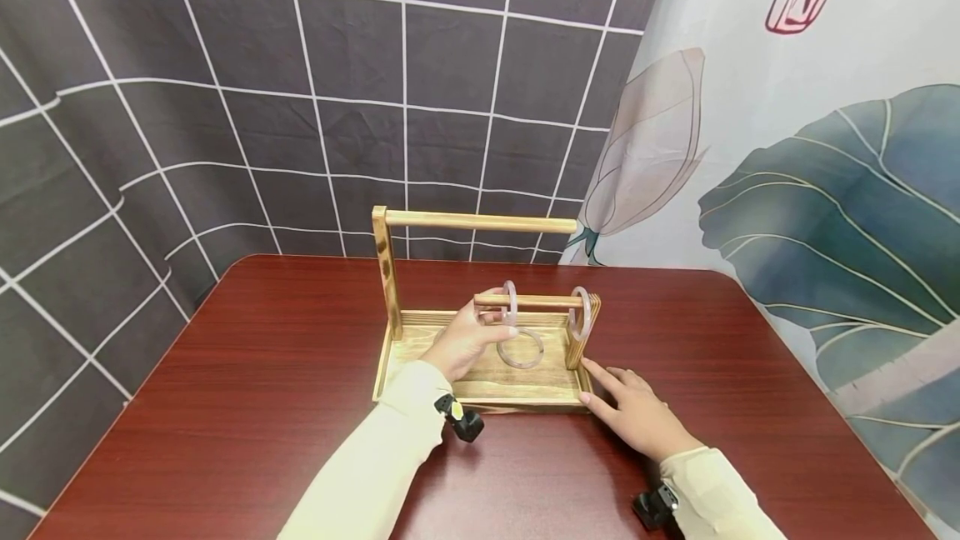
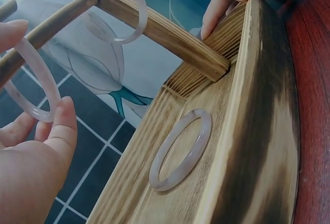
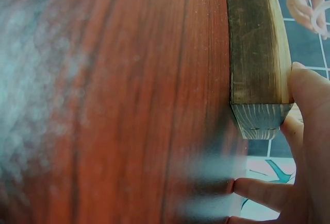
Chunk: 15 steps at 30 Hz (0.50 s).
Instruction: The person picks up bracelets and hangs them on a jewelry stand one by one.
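My left hand [image 1: 463,340] pinches a pale translucent bangle [image 2: 46,77] that encircles the lower wooden rod [image 1: 546,301], near the rod's free left end. Another pale bangle [image 2: 142,10] hangs at the rod's right end, by its upright post [image 1: 579,348]. A third bangle [image 2: 179,175] lies flat in the wooden tray [image 1: 517,403] below. At the tray's right front corner, my right hand [image 1: 637,413] touches the edge with thumb and forefinger extended, the other fingers spread beside it.
A taller post [image 1: 387,282] at the tray's left carries a higher rod [image 1: 480,222], which bears no bangle. The stand sits on a reddish-brown table [image 1: 285,357]. Behind it hang a grey checked curtain [image 1: 345,140] and a white one with plant prints [image 1: 735,90].
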Motion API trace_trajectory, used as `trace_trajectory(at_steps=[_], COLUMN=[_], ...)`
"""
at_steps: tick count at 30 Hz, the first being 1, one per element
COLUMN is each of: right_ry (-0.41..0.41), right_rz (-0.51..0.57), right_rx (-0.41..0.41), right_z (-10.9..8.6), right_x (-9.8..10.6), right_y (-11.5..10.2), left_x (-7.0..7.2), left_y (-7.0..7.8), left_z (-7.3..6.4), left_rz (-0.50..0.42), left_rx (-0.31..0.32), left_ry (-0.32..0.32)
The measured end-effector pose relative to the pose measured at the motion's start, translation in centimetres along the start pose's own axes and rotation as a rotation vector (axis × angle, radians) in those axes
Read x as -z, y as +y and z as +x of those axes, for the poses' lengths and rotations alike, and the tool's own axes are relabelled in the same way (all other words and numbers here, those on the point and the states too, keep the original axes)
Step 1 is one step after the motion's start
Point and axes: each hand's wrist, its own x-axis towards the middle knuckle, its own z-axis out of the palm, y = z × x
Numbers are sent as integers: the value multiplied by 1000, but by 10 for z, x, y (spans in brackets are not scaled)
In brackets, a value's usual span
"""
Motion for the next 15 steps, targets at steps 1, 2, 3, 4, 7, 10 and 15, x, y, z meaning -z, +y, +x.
trace_trajectory(at_steps=[1, 2, 3, 4, 7, 10, 15], right_ry=[2, 4, 5, 6, 7, 6, 5], right_rz=[1, 2, 3, 3, 4, 5, 4], right_rx=[1, 2, 3, 4, 4, 3, 2], right_z=[0, 0, 0, 0, -1, -1, -1], right_x=[0, 0, 0, 0, 1, 1, 1], right_y=[0, 0, 0, 0, 0, -1, -1], left_x=[-1, -1, -2, -3, -5, -8, -14], left_y=[0, -1, -1, -2, -4, -5, -6], left_z=[1, 1, 2, 2, 4, 6, 7], left_rz=[0, 0, -3, 0, 6, 18, 42], left_rx=[2, 1, 1, -1, -13, -22, -24], left_ry=[-5, -11, -16, -20, -29, -23, -18])
